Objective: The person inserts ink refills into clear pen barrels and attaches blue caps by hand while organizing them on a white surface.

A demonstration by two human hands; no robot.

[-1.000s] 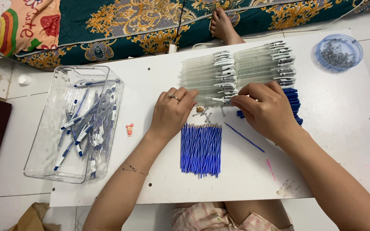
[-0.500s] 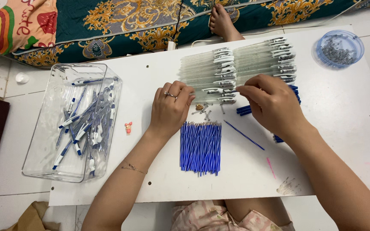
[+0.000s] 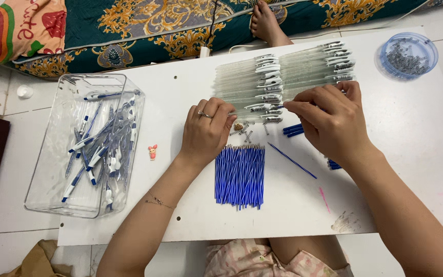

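both hands sit at the near edge of the rows of clear pen barrels (image 3: pixel 283 82) laid side by side on the white table (image 3: pixel 411 154). the left hand (image 3: pixel 207 131) rests curled, fingertips down on the row's edge beside a few tiny springs (image 3: pixel 247 131); i cannot tell whether it pinches anything. the right hand (image 3: pixel 329 120) has thumb and forefinger drawn close on the end of one barrel, a narrow pinch.

those barrels look light, stiff and smooth, likely slippery plastic, so i judge a pinch near the white clip end holds better than one on the slick shaft. they are see-through with white clips and a little dark marking, all lined up alike.

just in front of the left hand lies a neat bundle of blue refills (image 3: pixel 239 174), thin and probably a bit bendy; one stray refill (image 3: pixel 292 160) lies slanted beside it. a clear tray (image 3: pixel 42 154) of finished blue-and-white pens stands well apart to the left, and a round blue tub (image 3: pixel 407 55) of springs at the far right corner.
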